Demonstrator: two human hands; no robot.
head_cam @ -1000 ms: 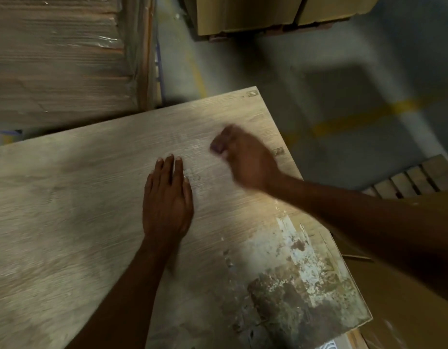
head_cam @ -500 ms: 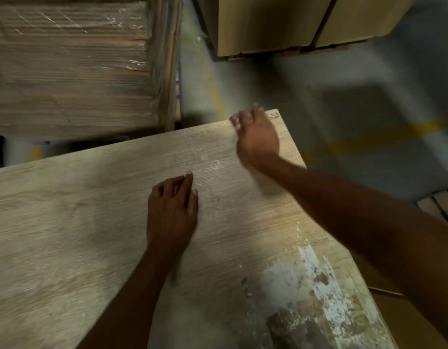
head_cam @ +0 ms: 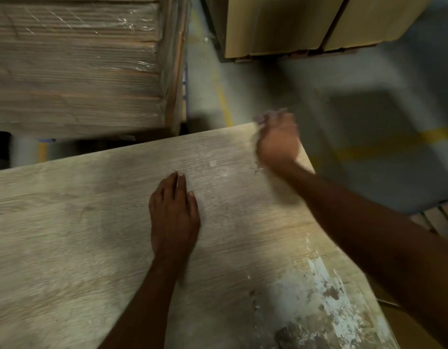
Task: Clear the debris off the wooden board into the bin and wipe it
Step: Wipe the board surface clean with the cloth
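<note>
The right hand (head_cam: 278, 144), too blurred to tell its grip, hung over the far corner of the wooden board (head_cam: 66, 235); the left hand (head_cam: 173, 217) lay flat mid-board, fingers straight. The broad, stiff panel looked heavy, best held by its edges.

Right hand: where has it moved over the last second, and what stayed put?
The right hand swept away from the person across the wooden board to its far right corner; blur hides its grip. The left hand stayed flat mid-board.
</note>
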